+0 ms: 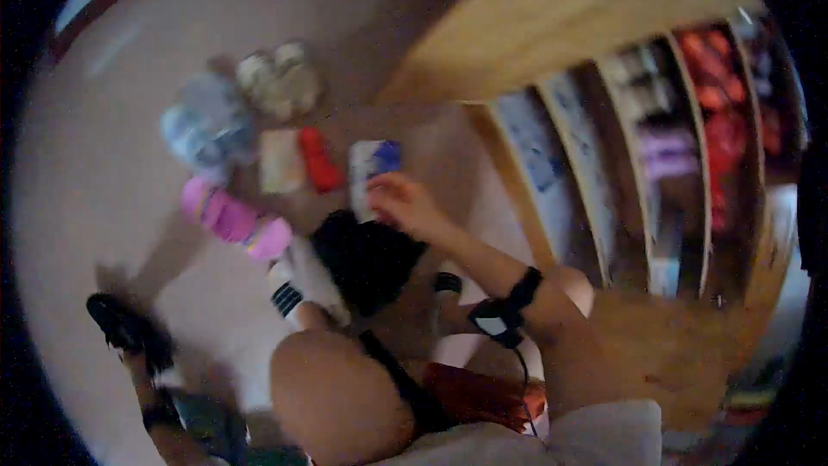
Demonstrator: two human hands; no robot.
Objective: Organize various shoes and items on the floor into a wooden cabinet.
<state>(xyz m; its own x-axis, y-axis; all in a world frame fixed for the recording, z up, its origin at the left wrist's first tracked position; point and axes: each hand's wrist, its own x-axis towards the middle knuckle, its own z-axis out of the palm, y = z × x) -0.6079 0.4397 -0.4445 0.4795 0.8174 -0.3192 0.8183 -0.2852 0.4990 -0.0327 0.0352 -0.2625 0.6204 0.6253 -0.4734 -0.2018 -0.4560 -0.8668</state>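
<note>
At the lower left, my left hand [134,362] is blurred and mostly hidden by a black item [123,327], seemingly cloth, that it holds. My right hand [404,204] is at the centre, fingers loosely bent, over the near end of a white and blue folded item [362,168]; whether they touch is unclear. Just below it lies a heap of black cloth [369,262]. To the left are a red item [320,158], a beige folded item [281,160] and a pink bundle or slipper [229,213] near my striped sock.
Farther off on the floor sit a light blue bundle [210,120] and a beige bundle [281,77]. On the right stands a wooden shelf unit [517,188] holding folded red, purple and pale cloths. My bent legs frame the near floor. A cable hangs from my right forearm's strapped device [498,322].
</note>
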